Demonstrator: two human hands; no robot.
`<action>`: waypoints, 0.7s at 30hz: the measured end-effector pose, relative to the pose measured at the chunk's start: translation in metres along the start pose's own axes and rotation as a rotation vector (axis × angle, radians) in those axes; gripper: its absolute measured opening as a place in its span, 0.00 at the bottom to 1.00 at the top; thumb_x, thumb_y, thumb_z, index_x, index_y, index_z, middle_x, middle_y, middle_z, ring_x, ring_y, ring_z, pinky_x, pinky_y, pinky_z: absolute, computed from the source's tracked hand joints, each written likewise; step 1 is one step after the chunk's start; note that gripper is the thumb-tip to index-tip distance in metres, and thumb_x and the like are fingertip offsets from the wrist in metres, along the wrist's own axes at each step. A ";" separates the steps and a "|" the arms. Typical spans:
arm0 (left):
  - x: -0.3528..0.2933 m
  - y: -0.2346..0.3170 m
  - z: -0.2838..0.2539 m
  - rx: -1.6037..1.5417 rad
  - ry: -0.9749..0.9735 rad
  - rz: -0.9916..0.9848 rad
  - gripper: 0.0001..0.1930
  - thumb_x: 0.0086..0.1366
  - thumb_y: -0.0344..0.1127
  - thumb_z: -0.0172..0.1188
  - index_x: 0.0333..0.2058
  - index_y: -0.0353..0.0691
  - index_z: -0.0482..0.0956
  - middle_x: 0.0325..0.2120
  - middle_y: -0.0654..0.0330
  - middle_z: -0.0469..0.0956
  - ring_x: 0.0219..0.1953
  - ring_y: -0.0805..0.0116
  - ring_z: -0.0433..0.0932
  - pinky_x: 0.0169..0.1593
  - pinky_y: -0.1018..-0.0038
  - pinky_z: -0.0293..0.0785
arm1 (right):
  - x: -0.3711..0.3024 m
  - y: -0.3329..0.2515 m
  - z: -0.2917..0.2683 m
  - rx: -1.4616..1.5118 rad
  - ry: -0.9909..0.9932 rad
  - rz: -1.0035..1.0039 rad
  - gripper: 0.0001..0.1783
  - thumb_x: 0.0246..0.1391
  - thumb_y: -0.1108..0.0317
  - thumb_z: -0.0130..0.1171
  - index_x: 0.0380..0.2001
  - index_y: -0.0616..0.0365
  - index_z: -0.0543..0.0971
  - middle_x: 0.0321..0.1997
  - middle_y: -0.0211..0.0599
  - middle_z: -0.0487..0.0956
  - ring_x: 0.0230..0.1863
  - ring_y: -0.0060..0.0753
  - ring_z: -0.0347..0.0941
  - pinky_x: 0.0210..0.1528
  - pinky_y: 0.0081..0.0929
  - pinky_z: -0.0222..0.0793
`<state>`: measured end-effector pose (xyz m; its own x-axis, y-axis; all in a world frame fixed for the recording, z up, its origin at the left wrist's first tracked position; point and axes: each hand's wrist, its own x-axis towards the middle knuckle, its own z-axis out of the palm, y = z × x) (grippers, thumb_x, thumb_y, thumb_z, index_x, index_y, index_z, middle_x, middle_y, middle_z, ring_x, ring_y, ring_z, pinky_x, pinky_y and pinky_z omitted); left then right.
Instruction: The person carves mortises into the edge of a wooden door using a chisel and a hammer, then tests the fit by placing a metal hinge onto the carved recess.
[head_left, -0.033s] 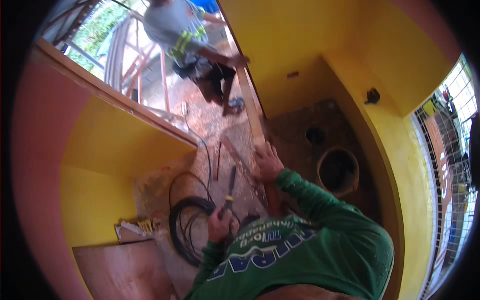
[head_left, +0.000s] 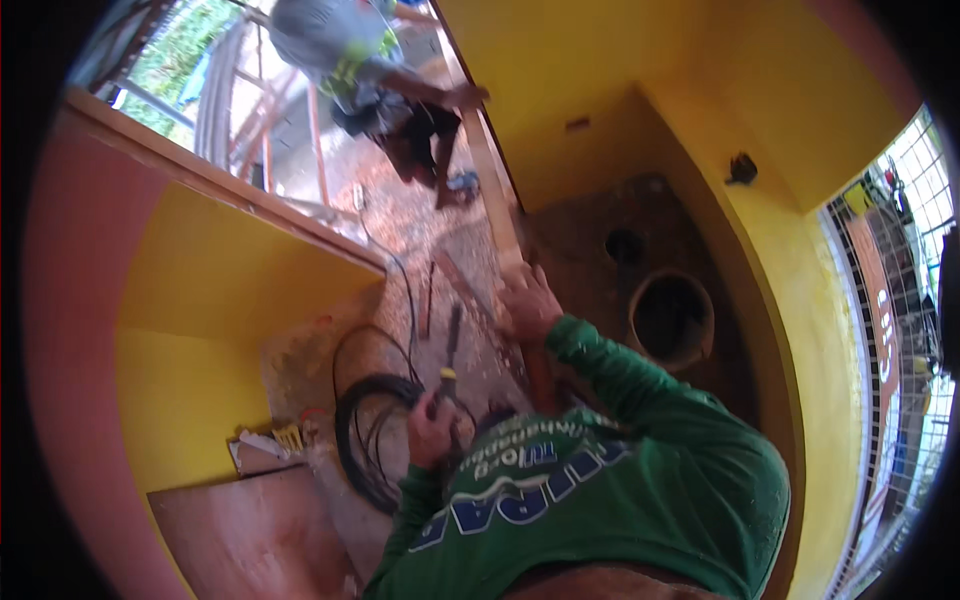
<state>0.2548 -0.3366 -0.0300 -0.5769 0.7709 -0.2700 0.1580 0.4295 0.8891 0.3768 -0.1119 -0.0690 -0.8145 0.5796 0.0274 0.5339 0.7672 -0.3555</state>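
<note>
My left hand is closed around the handle of a hand tool with a yellow band and a long, dark, flat blade pointing away from me. Whether it is a chisel or a knife I cannot tell. My right hand lies on the near part of a long wooden board, its fingers spread over the wood. The board runs away from me through the doorway, along the edge of the yellow wall. At its far part, another person's hand is on or beside it.
A coil of black cable lies by my left hand. Wood strips and shavings cover the floor ahead. A co-worker crouches beyond the doorway. A round pipe opening is at my right; a brown sheet lies at lower left.
The whole view has shifted slightly, moving the scene a little left and up. Both hands keep their places, the left on the tool and the right on the board.
</note>
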 end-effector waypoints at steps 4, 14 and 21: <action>-0.005 0.046 0.004 -0.171 -0.001 -0.044 0.17 0.59 0.34 0.47 0.46 0.34 0.67 0.17 0.66 0.68 0.17 0.82 0.63 0.21 0.83 0.61 | -0.016 -0.029 -0.025 0.402 0.481 -0.282 0.14 0.41 0.58 0.56 0.29 0.56 0.75 0.31 0.37 0.74 0.37 0.40 0.69 0.47 0.45 0.58; 0.024 0.031 0.039 -0.131 -0.279 0.003 0.11 0.60 0.37 0.47 0.22 0.37 0.71 0.13 0.66 0.68 0.14 0.82 0.64 0.15 0.82 0.57 | -0.002 -0.052 0.004 0.531 0.189 -0.472 0.17 0.45 0.55 0.52 0.17 0.57 0.73 0.17 0.40 0.69 0.26 0.42 0.68 0.31 0.36 0.62; 0.017 0.005 0.046 0.111 -0.227 0.156 0.10 0.58 0.34 0.47 0.26 0.33 0.71 0.14 0.55 0.71 0.17 0.70 0.70 0.21 0.73 0.64 | -0.018 -0.053 0.015 0.560 0.186 -0.429 0.19 0.45 0.53 0.50 0.11 0.54 0.69 0.13 0.37 0.68 0.22 0.42 0.67 0.27 0.36 0.59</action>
<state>0.2828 -0.2999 -0.0471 -0.3464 0.9119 -0.2203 0.3244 0.3368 0.8839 0.3599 -0.1667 -0.0647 -0.8471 0.3348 0.4128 -0.0609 0.7104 -0.7011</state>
